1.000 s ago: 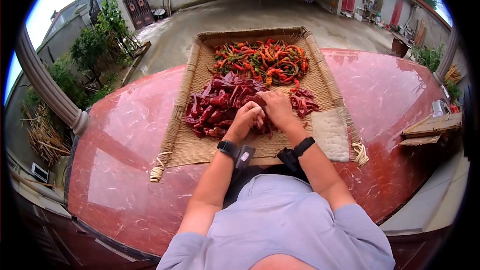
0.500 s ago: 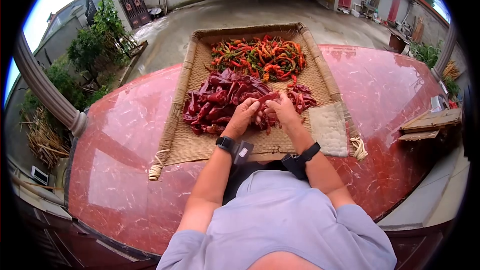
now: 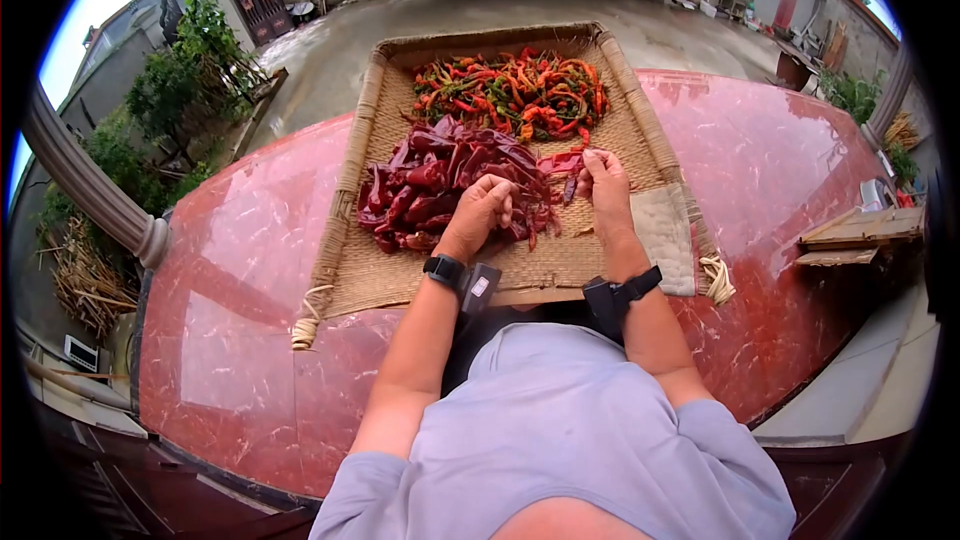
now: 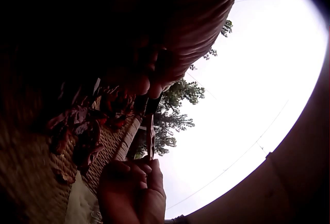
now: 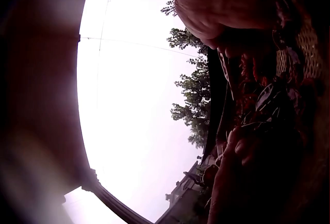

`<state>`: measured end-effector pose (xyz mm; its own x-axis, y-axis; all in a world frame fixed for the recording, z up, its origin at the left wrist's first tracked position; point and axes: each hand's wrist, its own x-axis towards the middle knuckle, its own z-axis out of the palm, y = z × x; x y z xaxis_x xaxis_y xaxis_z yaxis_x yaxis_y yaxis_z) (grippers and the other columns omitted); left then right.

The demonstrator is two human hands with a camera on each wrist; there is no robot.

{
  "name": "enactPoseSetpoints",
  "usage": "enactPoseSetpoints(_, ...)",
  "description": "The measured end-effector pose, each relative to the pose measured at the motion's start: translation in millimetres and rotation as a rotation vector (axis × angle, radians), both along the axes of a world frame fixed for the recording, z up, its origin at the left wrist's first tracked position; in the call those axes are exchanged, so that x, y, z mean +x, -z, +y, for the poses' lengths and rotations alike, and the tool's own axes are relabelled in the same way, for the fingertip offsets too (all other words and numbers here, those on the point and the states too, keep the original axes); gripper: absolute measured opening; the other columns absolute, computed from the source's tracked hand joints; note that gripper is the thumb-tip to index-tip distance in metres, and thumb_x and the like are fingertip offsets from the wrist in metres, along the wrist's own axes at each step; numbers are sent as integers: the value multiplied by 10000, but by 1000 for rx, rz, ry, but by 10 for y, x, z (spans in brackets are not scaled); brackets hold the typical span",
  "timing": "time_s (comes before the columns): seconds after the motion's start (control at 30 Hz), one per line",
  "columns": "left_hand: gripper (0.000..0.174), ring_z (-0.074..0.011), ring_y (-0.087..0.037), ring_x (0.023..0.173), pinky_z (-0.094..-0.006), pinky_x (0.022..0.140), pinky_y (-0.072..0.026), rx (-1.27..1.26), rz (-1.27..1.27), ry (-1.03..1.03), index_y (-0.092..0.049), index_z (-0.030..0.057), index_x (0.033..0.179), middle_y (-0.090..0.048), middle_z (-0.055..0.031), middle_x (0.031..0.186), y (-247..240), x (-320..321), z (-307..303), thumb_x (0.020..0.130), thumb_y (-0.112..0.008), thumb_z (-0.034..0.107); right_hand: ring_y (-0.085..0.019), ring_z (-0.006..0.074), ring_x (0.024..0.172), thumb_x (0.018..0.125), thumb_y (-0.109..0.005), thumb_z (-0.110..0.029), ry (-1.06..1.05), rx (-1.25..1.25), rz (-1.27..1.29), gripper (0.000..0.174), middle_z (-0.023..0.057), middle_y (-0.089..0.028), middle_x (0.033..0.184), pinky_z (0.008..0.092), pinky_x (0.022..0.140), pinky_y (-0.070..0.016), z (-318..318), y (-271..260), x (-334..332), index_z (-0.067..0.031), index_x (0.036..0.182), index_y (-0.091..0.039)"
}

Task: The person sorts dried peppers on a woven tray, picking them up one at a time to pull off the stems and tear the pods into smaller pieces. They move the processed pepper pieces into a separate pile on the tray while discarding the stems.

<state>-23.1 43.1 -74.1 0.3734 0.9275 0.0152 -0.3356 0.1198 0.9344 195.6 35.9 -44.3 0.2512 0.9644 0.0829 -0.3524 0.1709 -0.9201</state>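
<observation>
In the head view my right hand [image 3: 610, 190] is raised over the right side of the woven tray [image 3: 380, 105]. Its thumb and fingers pinch a thin dried red pepper [image 4: 150, 139], which stands up from the fingertips in the left wrist view. My left hand [image 3: 480, 215] hovers at the near right edge of a heap of dark red dried peppers [image 3: 430, 175]. Its fingers are curled, and nothing shows between them. A few flattened red peppers [image 3: 560, 162] lie between the heap and the right hand.
Beyond the heap lies a pile of thin red, orange and green chillies [image 3: 510, 90]. A pale cloth patch [image 3: 665, 225] covers the tray's near right corner. The tray stands on a red marble-like table [image 3: 250, 340]. Wooden boards [image 3: 865, 227] sit at the right.
The hands, together on a red pepper half a second ago, have come apart. The right hand moved right and farther forward with a pepper; the left stays by the heap.
</observation>
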Motion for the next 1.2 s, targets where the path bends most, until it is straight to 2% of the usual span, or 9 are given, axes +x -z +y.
enactPoseSetpoints(0.1,150,-105,-529,581,-248,564,-440,-13,-17,8,-564,74,1009,-560,2,717,18,7,10,999,-548,223,-499,78,566,990,-560,-204,209,-75,-17,161,23,-555,754,249,501,-443,28,19,156,-50,1027,-530)
enactPoseSetpoints(0.27,216,-131,-537,583,-262,568,-434,19,-40,15,-564,78,902,-554,-13,676,-32,7,-17,968,-577,283,-540,126,632,936,-558,-148,368,-57,-205,460,58,-591,806,287,565,-473,70,195,116,43,1341,-451)
enactPoseSetpoints(0.43,334,-180,-533,591,-292,593,-422,110,-108,67,-552,74,749,-505,-35,600,-45,6,-55,924,-560,358,-654,243,835,877,-638,-182,-112,227,-680,312,110,-669,921,372,758,-520,158,237,-337,-44,1157,-637)
enactPoseSetpoints(0.53,409,-195,-516,598,-305,599,-403,144,-67,58,-526,82,675,-444,-31,563,-16,1,-40,950,-480,381,-660,315,903,838,-664,-196,-126,249,-1054,313,141,-679,978,397,790,-520,94,87,-568,-49,1113,-647)
enactPoseSetpoints(0.67,372,-188,-511,597,-298,595,-406,176,-54,57,-506,87,690,-446,-25,580,25,-15,0,944,-502,358,-650,341,886,818,-664,-197,-95,206,-1013,275,149,-676,968,407,787,-513,170,161,-621,-32,1037,-636)
enactPoseSetpoints(0.83,241,-152,-511,581,-275,551,-412,16,-123,-5,-513,90,902,-473,-4,627,-25,35,-14,951,-595,312,-646,339,841,838,-646,-189,15,137,-753,249,157,-663,902,405,761,-501,127,60,-499,-22,1009,-577)
enactPoseSetpoints(0.97,248,-135,-505,544,-266,510,-412,-19,-130,-100,-491,94,1053,-479,7,626,-132,79,-97,961,-616,288,-649,328,837,873,-610,-150,-207,218,-839,203,169,-659,888,398,748,-501,-82,-93,-409,-36,1033,-558)
enactPoseSetpoints(1.13,149,-138,-497,557,-268,509,-386,-17,-146,-14,-505,133,1005,-467,4,626,-4,25,-25,994,-569,267,-597,104,752,893,-670,-180,-240,110,-641,204,37,-665,841,270,680,-483,-51,63,-361,-45,1045,-656)
enactPoseSetpoints(1.2,156,-138,-502,558,-270,526,-398,4,-167,17,-529,118,977,-473,8,629,20,17,-15,999,-558,269,-585,96,724,899,-666,-165,-264,31,-410,184,25,-655,816,263,655,-473,-4,105,-306,-49,1042,-663)
